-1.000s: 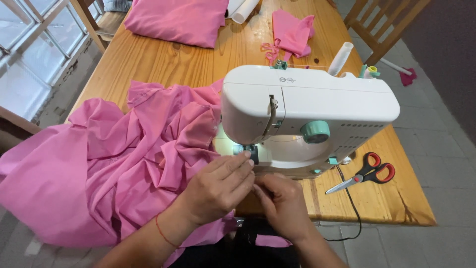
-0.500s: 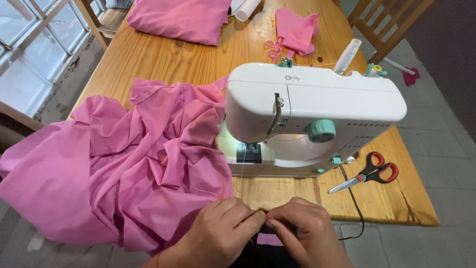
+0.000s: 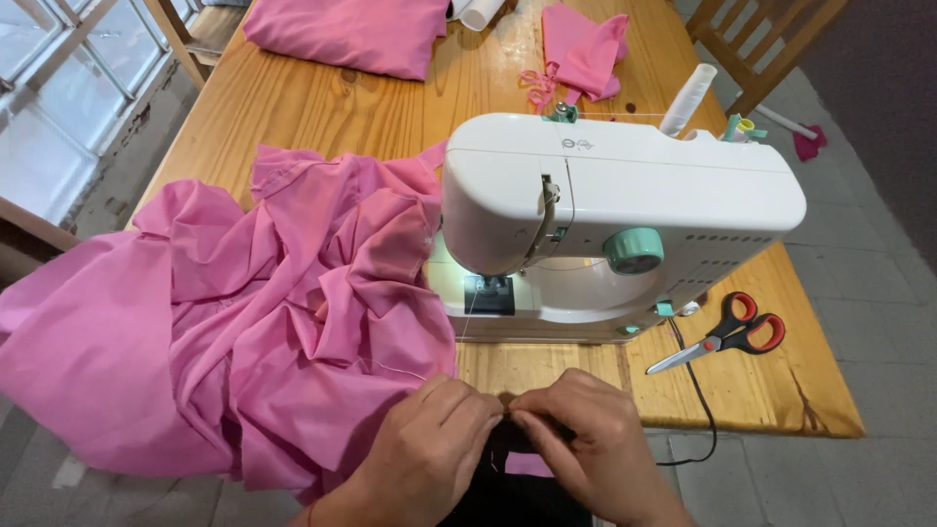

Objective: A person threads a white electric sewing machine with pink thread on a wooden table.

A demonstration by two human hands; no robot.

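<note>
Head view, looking down: my left hand (image 3: pixel 429 444) and right hand (image 3: pixel 586 439) meet fingertip to fingertip at the near edge of the surface (image 3: pixel 322 107), just in front of the sewing machine (image 3: pixel 625 220). Both are pinched narrow. I think a fine thread (image 3: pixel 467 317) is caught between them, since a thin pale line runs from the needle area down toward my fingers, but where it ends under them is too small to tell. I hold them close together and low so that a small thing stays steady right under my eyes.

Pink cloth (image 3: pixel 224 332) is heaped on the left of the machine and spills off the surface edge toward my lap; my left wrist rests against its near fold. That keeps its bulk off the needle plate, where the machine's lamp shines on bare metal.

Scissors (image 3: pixel 727 332) with red and black handles lie to the right of the machine, within reach of my right hand. A black cord (image 3: pixel 698 400) trails past them over the edge. Folded pink pieces (image 3: pixel 351 34) sit at the far end.
</note>
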